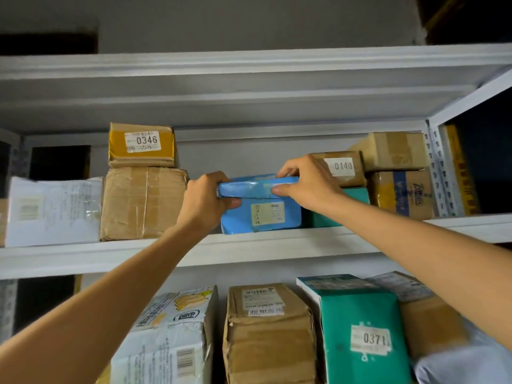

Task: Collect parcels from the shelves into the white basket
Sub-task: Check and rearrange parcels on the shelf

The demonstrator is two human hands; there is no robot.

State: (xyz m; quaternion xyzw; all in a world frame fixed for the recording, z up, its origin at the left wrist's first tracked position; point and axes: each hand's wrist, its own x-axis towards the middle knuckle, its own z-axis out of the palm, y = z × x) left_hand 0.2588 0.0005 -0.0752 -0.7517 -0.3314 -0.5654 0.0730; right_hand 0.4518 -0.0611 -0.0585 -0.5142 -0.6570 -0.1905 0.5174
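Observation:
A flat blue parcel lies on top of a bigger blue mailer bag on the upper white shelf. My left hand grips the flat parcel's left end, thumb under it. My right hand pinches its right end, fingers curled over the top edge and thumb on the front. Both arms reach up from below. The white basket is not in view.
Left of the blue parcels stands a large brown box with box 0346 on top and a white parcel beside it. Box 0140, a teal box and more cartons sit to the right. The lower shelf holds several parcels, among them teal 0371.

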